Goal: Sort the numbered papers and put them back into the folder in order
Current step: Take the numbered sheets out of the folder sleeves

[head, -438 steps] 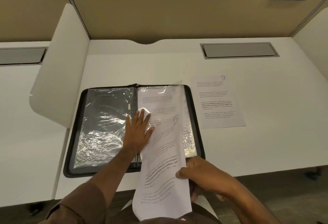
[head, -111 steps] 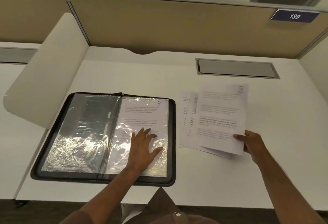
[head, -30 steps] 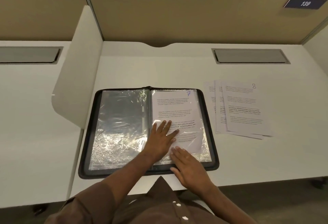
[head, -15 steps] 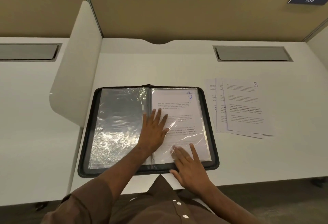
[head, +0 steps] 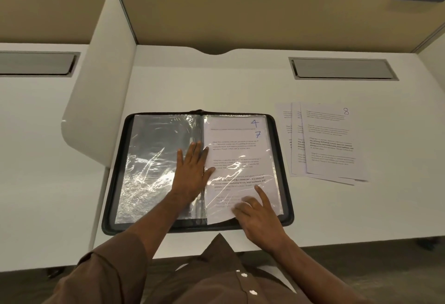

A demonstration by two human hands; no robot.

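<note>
A person's left hand (head: 192, 173) presses flat, fingers straight, on the spine of the open black folder (head: 115, 183) lying on the white desk (head: 216, 87). The right hand (head: 257, 217), fingers extended, touches sheet 7 (head: 240, 159) in the right sleeve, sheet 4 (head: 254, 123) beneath. Loose papers (head: 327, 144), topped by 8, lie just right.

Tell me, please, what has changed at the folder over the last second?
The sheet marked 7 has slid down out of its sleeve under the right hand, baring a sheet marked 4; its lower corner now passes the sleeve's edge. The left hand still presses flat by the spine. The folder and the stack topped by 8 have not moved.
</note>
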